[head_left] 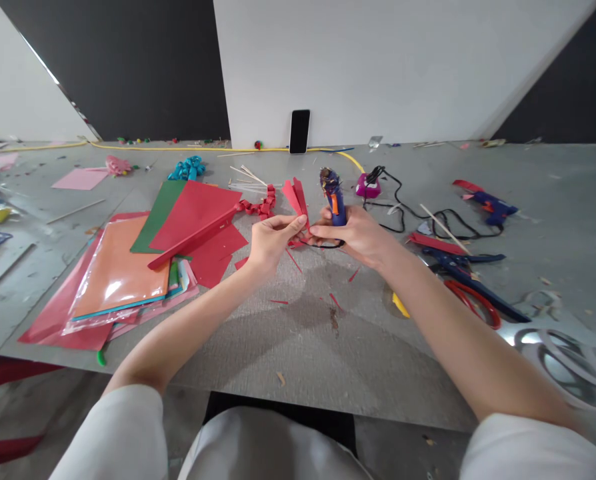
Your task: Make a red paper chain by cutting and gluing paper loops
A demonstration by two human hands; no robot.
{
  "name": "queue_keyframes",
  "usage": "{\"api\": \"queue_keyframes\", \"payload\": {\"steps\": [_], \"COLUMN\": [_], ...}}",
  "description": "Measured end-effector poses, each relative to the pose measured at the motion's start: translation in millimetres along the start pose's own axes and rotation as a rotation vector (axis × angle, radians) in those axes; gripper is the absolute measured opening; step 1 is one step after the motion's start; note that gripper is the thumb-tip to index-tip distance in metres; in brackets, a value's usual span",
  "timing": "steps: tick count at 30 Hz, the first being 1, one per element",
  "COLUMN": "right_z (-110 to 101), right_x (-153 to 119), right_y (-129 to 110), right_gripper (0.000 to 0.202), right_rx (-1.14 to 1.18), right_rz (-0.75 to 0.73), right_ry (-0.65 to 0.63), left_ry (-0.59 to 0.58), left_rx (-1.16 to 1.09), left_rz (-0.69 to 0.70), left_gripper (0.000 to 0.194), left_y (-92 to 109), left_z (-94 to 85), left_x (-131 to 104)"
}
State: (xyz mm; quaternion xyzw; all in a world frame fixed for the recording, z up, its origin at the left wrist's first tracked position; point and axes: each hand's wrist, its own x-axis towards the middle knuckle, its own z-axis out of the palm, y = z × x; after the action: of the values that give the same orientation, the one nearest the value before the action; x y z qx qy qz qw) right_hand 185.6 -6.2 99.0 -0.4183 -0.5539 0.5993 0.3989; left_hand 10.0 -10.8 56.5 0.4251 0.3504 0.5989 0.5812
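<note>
Between thumb and fingers, my left hand point(273, 241) pinches a folded red paper piece point(295, 197) whose strips fan upward. My right hand point(361, 235) is wrapped round a blue glue gun point(337, 212) with an orange trigger, held upright. The thumb of that hand reaches across to the lower end of the red paper, and both hands nearly meet there. Just behind them lies a curled red paper chain point(259, 205). Small red paper scraps point(336, 302) are scattered on the grey table point(278, 353) below the hands.
Left of me lie red sheets point(198, 212), a green sheet point(151, 223) and a plastic packet of coloured paper point(121, 267). A phone point(299, 131) leans on the white wall. To the right are a purple plug block point(368, 186), a second glue gun point(493, 205), pliers point(471, 283) and red-handled scissors point(474, 303).
</note>
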Motion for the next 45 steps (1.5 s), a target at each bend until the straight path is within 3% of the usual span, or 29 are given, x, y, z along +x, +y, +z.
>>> {"api": "queue_keyframes", "payload": {"steps": [16, 25, 31, 45], "right_z": [-2.8, -4.7, 1.3, 6.9], "right_x": [0.7, 0.8, -0.7, 0.6], "right_y": [5.0, 7.6, 5.9, 11.0], "right_gripper": [0.050, 0.045, 0.047, 0.050], "right_rx": [-0.077, -0.249, -0.135, -0.203], "right_rz": [-0.085, -0.126, -0.112, -0.192], "right_ry": [0.016, 0.057, 0.037, 0.151], "left_ry": [0.021, 0.020, 0.007, 0.051], "left_rx": [0.081, 0.173, 0.142, 0.098], "left_rz": [0.005, 0.035, 0.060, 0.056], "left_gripper": [0.036, 0.033, 0.036, 0.030], "left_y": [3.9, 3.7, 3.8, 1.5], "left_z": [-0.5, 0.8, -0.2, 1.7], "left_x": [-1.0, 1.0, 1.2, -3.1]}}
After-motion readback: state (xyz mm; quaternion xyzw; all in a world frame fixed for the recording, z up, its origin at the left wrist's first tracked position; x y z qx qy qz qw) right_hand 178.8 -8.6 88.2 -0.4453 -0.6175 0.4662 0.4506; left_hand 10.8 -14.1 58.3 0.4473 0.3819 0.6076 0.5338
